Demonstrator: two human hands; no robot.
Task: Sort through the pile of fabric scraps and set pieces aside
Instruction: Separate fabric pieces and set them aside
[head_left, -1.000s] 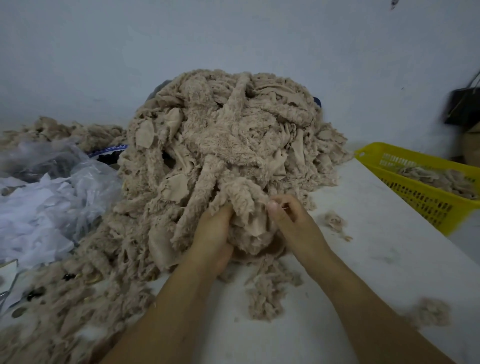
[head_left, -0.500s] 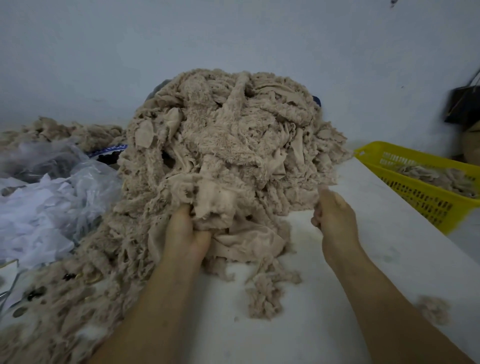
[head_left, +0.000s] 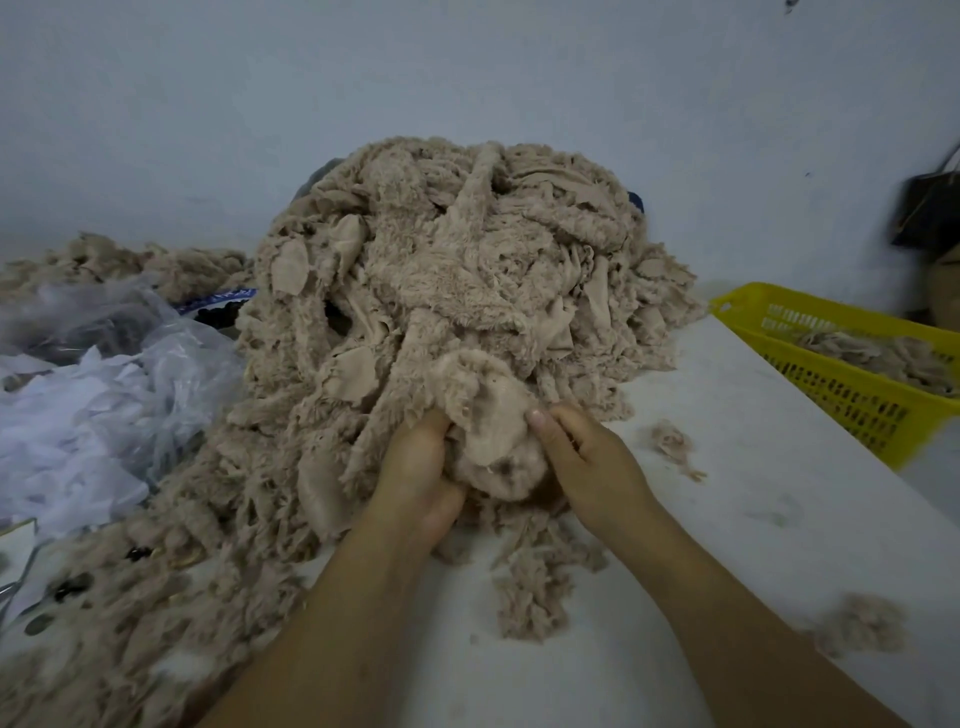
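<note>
Tall heap of beige fuzzy fabric scraps (head_left: 457, 280), centre of white bench (head_left: 753, 447), against the wall. One bunched beige scrap (head_left: 488, 415) at the heap's front foot: left hand (head_left: 421, 478) grips its left side, fingers buried in cloth; right hand (head_left: 587, 462) pinches its right side, thumb on top. Yellow slotted plastic basket (head_left: 841, 395), right, holding a few scraps. Clear plastic bag (head_left: 104, 395), left.

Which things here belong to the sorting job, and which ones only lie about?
Job: pile of fabric scraps; scrap piece gripped by left hand and right hand; yellow basket holding some scraps.
Lying about: plastic bags on the left; dark bag at far right; loose tufts on the table.
</note>
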